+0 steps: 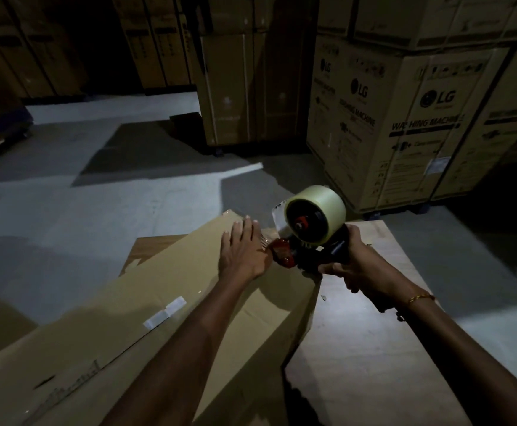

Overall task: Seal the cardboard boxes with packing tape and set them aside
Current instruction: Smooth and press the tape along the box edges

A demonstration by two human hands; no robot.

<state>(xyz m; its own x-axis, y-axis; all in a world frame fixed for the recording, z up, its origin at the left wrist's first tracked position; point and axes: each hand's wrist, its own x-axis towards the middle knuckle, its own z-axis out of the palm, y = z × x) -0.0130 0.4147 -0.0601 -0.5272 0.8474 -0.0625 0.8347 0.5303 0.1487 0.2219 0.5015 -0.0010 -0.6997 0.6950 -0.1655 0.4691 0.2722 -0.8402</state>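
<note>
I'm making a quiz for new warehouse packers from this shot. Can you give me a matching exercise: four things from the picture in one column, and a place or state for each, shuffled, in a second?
Things:
1. left hand
2. right hand
3. tape roll
4. washing machine cartons

Place or state:
A. stacked at the back right
B. lies flat on the long cardboard box
C. mounted on top of the tape dispenser
D. grips the dispenser's handle

Pairs: 1-B, 2-D, 3-C, 4-A

Probably a dim warehouse: stacked washing-machine cartons (411,124) stand on a bare concrete floor (66,195).
</note>
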